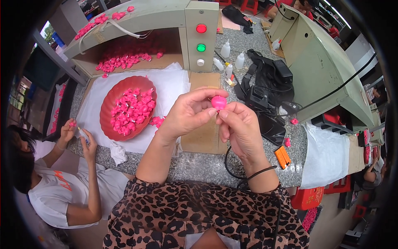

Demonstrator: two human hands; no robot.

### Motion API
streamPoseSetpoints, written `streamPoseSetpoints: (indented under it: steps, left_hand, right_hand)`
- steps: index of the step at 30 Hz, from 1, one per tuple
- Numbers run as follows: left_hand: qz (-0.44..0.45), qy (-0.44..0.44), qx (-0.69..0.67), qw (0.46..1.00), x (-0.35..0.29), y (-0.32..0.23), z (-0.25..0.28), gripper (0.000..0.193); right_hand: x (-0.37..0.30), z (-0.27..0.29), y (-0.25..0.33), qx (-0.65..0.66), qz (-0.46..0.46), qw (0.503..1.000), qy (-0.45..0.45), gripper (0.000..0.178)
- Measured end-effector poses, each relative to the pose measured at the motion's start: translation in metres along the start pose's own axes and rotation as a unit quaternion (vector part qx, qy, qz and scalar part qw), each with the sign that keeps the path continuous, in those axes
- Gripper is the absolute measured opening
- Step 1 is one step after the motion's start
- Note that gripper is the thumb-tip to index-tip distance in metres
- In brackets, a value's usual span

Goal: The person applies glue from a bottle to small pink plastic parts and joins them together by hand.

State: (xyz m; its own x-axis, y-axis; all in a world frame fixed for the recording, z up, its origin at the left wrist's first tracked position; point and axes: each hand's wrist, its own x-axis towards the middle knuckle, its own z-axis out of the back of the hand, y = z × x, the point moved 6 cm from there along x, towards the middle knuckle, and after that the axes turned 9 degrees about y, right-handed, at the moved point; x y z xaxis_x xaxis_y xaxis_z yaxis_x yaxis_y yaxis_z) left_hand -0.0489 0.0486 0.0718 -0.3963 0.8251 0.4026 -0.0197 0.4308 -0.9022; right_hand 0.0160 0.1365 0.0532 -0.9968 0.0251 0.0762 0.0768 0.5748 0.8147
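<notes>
Head view: one small round pink piece, held up over the right edge of a brown cardboard sheet, between both hands. Left hand pinches it from the left, thumb and forefinger; right hand grips at its lower right, thumb and finger closed on it. Risk, my judgement: fingertips only, glossy surface, so a slackened pinch could drop it; uneven pressure from two sides might twist or dent it, if soft. Counts, working outward: red scalloped bowl, one, its pink pieces too heaped to number; black bag, one, four white squeeze bottles left of it; loose pink pieces at the bag's lower right, two; orange block, one; buttons on the pale housing, three: red, green, white. Co-worker at left, one.
</notes>
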Motion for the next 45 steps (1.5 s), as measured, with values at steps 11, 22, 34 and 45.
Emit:
streamPoseSetpoints:
  steps: [11,22,34,45]
  left_hand:
    - [-0.035,-0.006,0.013,0.999,0.000,-0.003,0.000,0.032]
    - [-0.026,0.007,0.095,0.995,0.000,-0.012,-0.004,0.031]
    - [-0.014,-0.001,0.063,0.998,-0.002,-0.011,-0.005,0.032]
    - [-0.016,-0.003,0.050,0.999,-0.003,-0.012,-0.006,0.035]
  right_hand:
    - [0.005,-0.003,0.007,-0.036,0.029,0.999,-0.005,0.028]
    - [0.003,-0.008,0.013,-0.050,0.064,0.995,0.061,0.030]
    - [0.000,-0.008,0.014,-0.049,0.107,0.991,0.063,0.026]
    - [-0.001,-0.007,0.012,-0.064,0.114,0.990,0.053,0.026]
